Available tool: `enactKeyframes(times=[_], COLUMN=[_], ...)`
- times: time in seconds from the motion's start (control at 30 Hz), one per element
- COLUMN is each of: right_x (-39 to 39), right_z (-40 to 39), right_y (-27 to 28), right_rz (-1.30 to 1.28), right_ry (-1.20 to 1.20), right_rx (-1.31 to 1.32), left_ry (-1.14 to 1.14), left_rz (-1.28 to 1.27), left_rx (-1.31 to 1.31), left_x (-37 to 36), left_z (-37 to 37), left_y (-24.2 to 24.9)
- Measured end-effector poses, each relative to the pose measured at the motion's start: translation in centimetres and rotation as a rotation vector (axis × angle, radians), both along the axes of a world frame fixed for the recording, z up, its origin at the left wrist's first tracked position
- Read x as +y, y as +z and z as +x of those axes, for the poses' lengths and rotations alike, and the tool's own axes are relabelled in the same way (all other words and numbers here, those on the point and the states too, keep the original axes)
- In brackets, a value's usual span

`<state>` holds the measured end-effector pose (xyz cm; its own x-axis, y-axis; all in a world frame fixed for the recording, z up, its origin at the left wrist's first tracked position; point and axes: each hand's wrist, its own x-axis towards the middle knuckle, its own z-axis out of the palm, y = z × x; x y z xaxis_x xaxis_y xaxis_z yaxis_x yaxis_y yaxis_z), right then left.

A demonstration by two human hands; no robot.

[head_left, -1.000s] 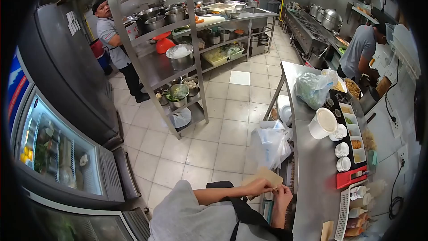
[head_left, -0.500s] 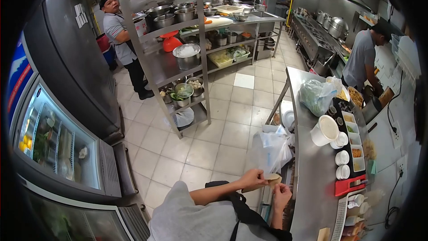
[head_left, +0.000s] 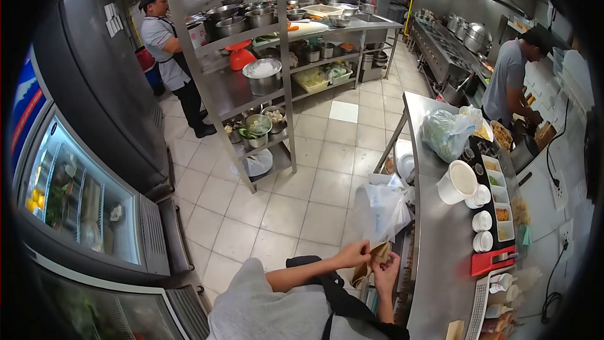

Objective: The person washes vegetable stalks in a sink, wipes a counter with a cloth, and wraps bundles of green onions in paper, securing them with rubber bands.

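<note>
My left hand (head_left: 355, 254) pinches one side of the top of a small brown paper bag (head_left: 380, 252). From the other side, my right hand (head_left: 385, 268) holds it with bent fingers. The bag's upper part stands a little above my fingers, and its lower part hangs between my hands, partly hidden. Just beyond my hands hangs a bunch of white plastic bags (head_left: 382, 208) at the side of the steel counter (head_left: 431, 239).
On the counter stand a white tub (head_left: 457, 182), stacked white lids (head_left: 482, 221), a red holder (head_left: 492, 260) and a bottle basket (head_left: 483, 302). A steel shelf rack (head_left: 248, 107) stands ahead left, glass-door fridges (head_left: 82, 195) at left. One co-worker (head_left: 167, 50) is behind the rack, another (head_left: 511, 82) right.
The brown paper has shifted and shows more of itself above and below my fingers. My right hand has moved slightly up and left. The co-worker behind the rack has turned their head.
</note>
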<state>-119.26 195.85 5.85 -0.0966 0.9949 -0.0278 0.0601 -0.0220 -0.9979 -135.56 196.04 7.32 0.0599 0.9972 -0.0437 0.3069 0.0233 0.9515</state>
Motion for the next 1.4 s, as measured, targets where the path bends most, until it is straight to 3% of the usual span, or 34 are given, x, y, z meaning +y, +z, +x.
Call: enactKeyframes(times=[0.07,0.13,0.2,0.23,0.33,0.43,0.5,0.57,0.63,0.7,0.73,0.8,0.83,0.9,0.93,0.97,1.03,1.17,1.23,1.3,1.37,1.4], right_x=[0.2,0.2,0.5,0.5,0.7,0.1,-0.4,-1.6,-3.3,-5.8,-7.1,-9.7,-11.1,-14.4,-15.4,-16.1,-16.5,-17.3,-17.1,-15.0,-11.0,-8.4], right_z=[0.0,0.9,2.1,3.0,5.7,7.0,7.6,8.2,10.1,14.0,16.6,23.5,27.6,29.9,31.0,32.0,32.4,31.5,31.0,30.5,28.9,28.3], right_y=[0.2,-0.3,-1.0,-1.4,-2.6,0.2,0.7,1.5,3.8,6.2,7.8,7.1,6.3,8.3,7.5,5.9,4.8,4.9,5.9,7.3,10.4,12.1], right_rz=[0.022,0.056,0.046,0.041,0.014,-0.03,-0.077,-0.032,0.068,0.096,0.068,0.138,0.298,0.012,0.005,-0.09,-0.182,-0.164,-0.123,0.012,0.179,0.309], right_ry=[-0.038,-0.075,-0.153,-0.2,-0.373,-0.465,-0.463,-0.421,-0.304,-0.542,-0.732,-1.093,-1.181,-1.212,-1.218,-1.158,-1.094,-1.15,-1.191,-1.327,-1.218,-1.183], right_rx=[-0.056,-0.274,-0.299,-0.332,-0.261,-0.23,-0.277,-0.178,-0.111,-0.267,-0.391,-0.669,-1.032,-1.309,-1.308,-1.34,-1.368,-1.227,-1.181,-1.038,-0.985,-1.085], left_ry=[0.001,0.068,0.121,0.11,-0.119,-0.403,-0.48,-0.551,-0.616,-0.639,-0.689,-0.484,-0.51,-0.468,-0.421,-0.426,-0.393,-0.309,-0.086,-0.116,-0.268,-0.372], left_rz=[0.031,0.132,0.035,0.143,0.316,0.243,0.446,0.445,0.665,0.508,0.522,0.448,0.455,0.444,0.219,0.22,0.495,0.583,0.661,0.648,0.693,0.814], left_rx=[0.032,0.012,0.028,0.035,-0.001,0.175,0.337,0.563,0.781,0.821,0.817,0.772,0.772,0.666,0.668,0.672,0.558,0.491,0.339,0.285,0.451,0.415], left_x=[0.4,0.7,1.3,1.5,2.2,1.8,2.5,2.9,4.3,5.5,5.6,6.0,6.7,7.2,6.4,6.5,7.9,9.0,7.3,6.6,7.6,7.4], left_z=[-0.7,-1.2,-2.4,-2.9,-3.9,-3.0,-1.9,-1.5,-1.6,-2.2,-2.1,-2.2,-2.5,-1.9,-1.4,-1.7,-2.6,-3.9,-1.3,1.1,2.1,4.3], left_y=[0.0,-0.5,1.1,1.9,4.8,9.7,10.0,11.6,11.4,11.1,11.2,11.8,11.7,13.3,15.6,16.2,17.2,19.6,21.7,23.0,22.2,22.6])
